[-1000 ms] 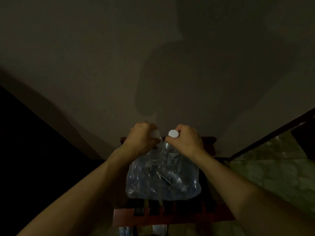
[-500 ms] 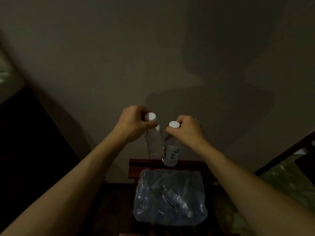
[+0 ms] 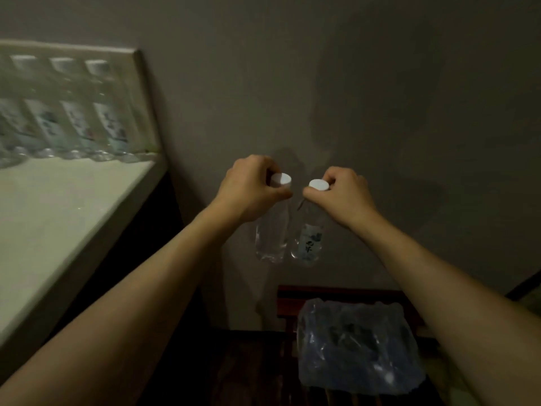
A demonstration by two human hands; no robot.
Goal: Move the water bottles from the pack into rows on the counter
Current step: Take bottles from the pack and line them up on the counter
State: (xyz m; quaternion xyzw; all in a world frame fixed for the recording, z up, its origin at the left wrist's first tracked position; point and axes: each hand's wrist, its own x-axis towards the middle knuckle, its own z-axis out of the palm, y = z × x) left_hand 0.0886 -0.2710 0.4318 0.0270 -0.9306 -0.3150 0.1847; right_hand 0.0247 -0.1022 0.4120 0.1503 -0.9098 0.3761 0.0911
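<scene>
My left hand (image 3: 251, 186) grips a clear water bottle (image 3: 270, 235) by its neck, just under the white cap. A second bottle (image 3: 307, 241), with a pale label, hangs beside it from my right hand (image 3: 342, 194), held the same way. Both bottles are in the air in front of the wall, well above the plastic-wrapped pack (image 3: 357, 344), which sits on a dark red slatted stool (image 3: 336, 291) at the lower right. The pale counter (image 3: 58, 218) lies to the left, with a row of several labelled bottles (image 3: 79, 124) standing at its back.
A grey wall fills the background. The counter's right edge and dark side panel (image 3: 164, 218) stand left of my left arm. A dark floor lies under the stool. A dark rail crosses the far right edge.
Both hands have lifted their bottles out of the pack and higher. My view has swung left, bringing the counter and its row of bottles into sight.
</scene>
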